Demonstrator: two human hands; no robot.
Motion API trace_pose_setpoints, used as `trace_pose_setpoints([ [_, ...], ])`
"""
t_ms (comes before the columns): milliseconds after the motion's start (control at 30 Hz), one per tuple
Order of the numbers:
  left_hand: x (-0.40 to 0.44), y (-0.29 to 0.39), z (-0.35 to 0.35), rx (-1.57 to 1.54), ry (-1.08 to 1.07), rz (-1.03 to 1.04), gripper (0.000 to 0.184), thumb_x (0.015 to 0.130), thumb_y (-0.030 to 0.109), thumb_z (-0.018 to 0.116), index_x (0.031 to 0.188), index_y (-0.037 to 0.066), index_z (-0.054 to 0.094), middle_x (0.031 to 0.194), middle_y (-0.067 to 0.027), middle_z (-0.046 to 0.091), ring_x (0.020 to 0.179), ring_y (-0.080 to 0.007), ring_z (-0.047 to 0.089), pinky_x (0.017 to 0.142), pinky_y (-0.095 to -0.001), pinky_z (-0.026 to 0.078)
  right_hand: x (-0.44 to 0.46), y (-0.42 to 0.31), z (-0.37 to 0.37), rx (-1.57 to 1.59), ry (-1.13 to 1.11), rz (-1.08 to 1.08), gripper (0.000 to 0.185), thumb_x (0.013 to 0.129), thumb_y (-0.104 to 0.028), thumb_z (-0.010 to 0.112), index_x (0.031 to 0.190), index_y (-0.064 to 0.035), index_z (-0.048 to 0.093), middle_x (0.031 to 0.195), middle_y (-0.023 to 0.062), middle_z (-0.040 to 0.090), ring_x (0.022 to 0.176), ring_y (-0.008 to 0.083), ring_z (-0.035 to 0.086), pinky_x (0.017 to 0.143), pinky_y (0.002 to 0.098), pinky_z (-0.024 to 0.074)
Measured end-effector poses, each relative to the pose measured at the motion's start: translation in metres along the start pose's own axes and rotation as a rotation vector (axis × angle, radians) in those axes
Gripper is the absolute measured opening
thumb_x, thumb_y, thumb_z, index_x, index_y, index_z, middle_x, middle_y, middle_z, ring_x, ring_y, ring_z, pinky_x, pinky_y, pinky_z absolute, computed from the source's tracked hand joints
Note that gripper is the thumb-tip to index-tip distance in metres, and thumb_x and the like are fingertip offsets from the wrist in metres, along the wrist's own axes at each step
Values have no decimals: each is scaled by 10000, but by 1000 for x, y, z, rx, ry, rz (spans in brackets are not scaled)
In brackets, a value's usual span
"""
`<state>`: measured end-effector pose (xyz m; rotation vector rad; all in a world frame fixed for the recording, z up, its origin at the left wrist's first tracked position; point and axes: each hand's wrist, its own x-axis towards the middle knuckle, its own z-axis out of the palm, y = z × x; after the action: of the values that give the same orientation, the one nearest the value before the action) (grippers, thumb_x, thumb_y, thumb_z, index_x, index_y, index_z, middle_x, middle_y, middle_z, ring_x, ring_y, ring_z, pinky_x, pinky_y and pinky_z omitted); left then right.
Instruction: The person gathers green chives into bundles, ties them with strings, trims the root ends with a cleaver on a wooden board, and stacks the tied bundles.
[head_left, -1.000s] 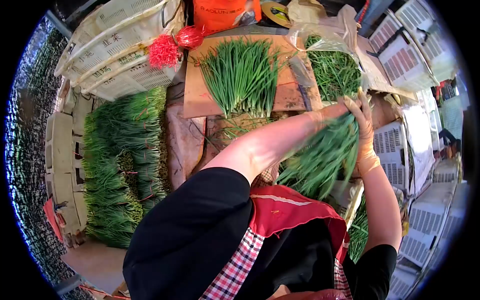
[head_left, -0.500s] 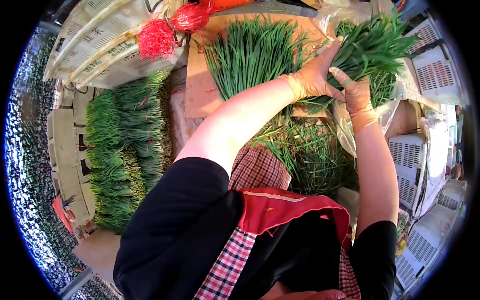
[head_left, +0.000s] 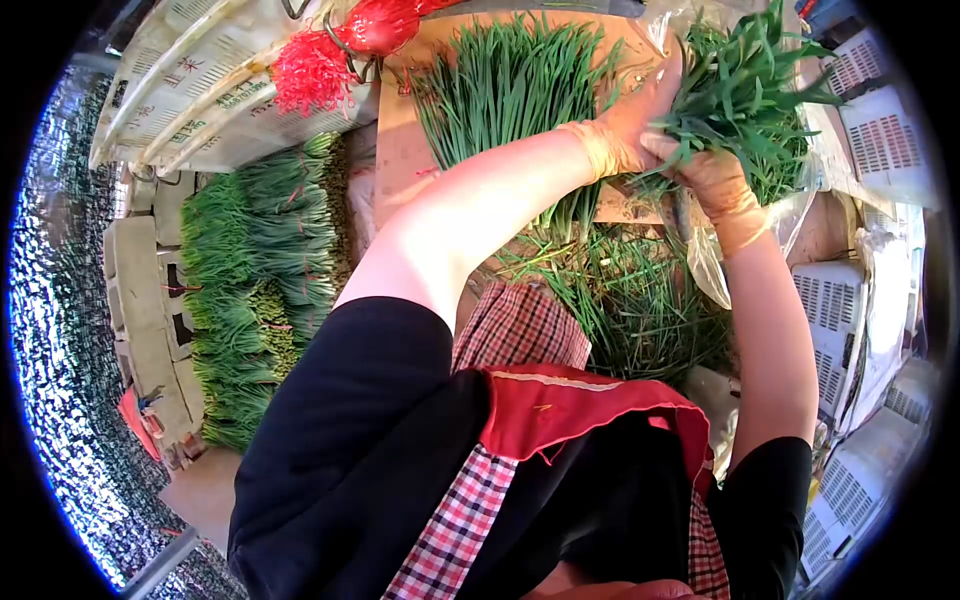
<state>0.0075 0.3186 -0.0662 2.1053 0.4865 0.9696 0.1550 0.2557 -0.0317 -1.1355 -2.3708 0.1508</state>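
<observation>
Both of my hands, in thin tan gloves, are at the right end of a wooden board (head_left: 400,140). They meet around a bunch of garlic chives (head_left: 745,95), whose green leaves fan out up and to the right. My left hand (head_left: 630,125) presses against the bunch's left side, thumb stretched up along it, its other fingers partly hidden. Closed around the lower part is my right hand (head_left: 718,185). The stem ends are mostly out of sight. Left of my hands, a loose pile of chives (head_left: 515,90) lies on the board.
Tied bundles of chives (head_left: 290,230) stand in rows at the left. Red ties (head_left: 315,75) hang from a hook beside white crates (head_left: 230,100). Loose leaves (head_left: 640,310) lie below the board. White plastic baskets (head_left: 885,140) line the right side, near clear plastic bags (head_left: 708,265).
The bunch has tipped more upright, its leaves now pointing toward me. My right hand has turned and closed further round it; my left hand has shifted little.
</observation>
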Motion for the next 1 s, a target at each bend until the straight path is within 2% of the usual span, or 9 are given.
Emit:
trace_pose_setpoints([
  [67,9,-3,-2,285,-135,-39,1271,556,305,810,1407,6,-85,1374,-302,263,1208,-427,396,1033,-351,343,21,-34,-21,1052,181,849,332,729,-31,737,1019,-23,575,933,41,621,773,139,624,567,253,576],
  [200,49,92,-31,449,234,154,851,717,255,714,1366,-32,244,1289,-261,416,1074,-401,528,972,-419,420,36,-56,-83,742,381,483,315,737,-108,753,1004,-6,619,908,34,659,796,106,601,667,249,499],
  [333,68,162,-32,510,370,424,530,809,176,581,1270,-37,428,1373,-215,312,1288,-313,290,1055,-342,271,33,-81,-154,694,491,383,289,769,-96,717,1028,-4,632,934,38,656,790,121,604,716,259,493],
  [500,65,247,-42,-33,-42,147,399,826,164,580,1169,-19,495,1196,-161,430,1110,-252,403,914,-310,352,-21,-102,-196,1006,205,592,375,852,-256,578,1112,14,586,975,107,639,852,193,625,775,291,512],
  [600,53,286,-25,-407,-201,-102,323,836,158,580,1109,-8,535,1089,-129,501,1004,-215,472,830,-291,401,-38,-134,-195,751,-34,466,433,740,-222,698,1080,22,586,897,111,648,785,188,628,733,300,517],
  [733,30,326,7,-745,-324,-384,229,849,149,580,1028,6,589,947,-86,595,862,-166,563,717,-266,465,-88,-159,-187,1265,70,694,424,701,-143,734,1069,12,591,856,82,656,742,177,638,697,291,537],
  [867,15,342,21,-1079,-265,-617,171,848,125,587,973,15,625,851,-62,651,785,-149,617,662,-244,500,-174,-164,-148,1006,-92,688,792,626,-294,824,1285,-52,457,1139,69,586,1054,163,533,900,345,445],
  [933,11,362,18,-993,-204,-672,137,845,122,596,918,15,640,857,-67,653,795,-170,620,700,-265,502,-222,-177,-101,1009,60,708,661,671,-252,790,1225,-33,503,1048,28,617,958,136,552,848,313,453],
  [1000,16,357,18,-958,-180,-607,127,845,117,594,895,7,634,840,-71,651,784,-180,619,695,-271,502,-246,-187,-89,994,114,1122,310,862,-209,577,1131,-56,580,778,-3,629,598,59,532,519,204,411],
])
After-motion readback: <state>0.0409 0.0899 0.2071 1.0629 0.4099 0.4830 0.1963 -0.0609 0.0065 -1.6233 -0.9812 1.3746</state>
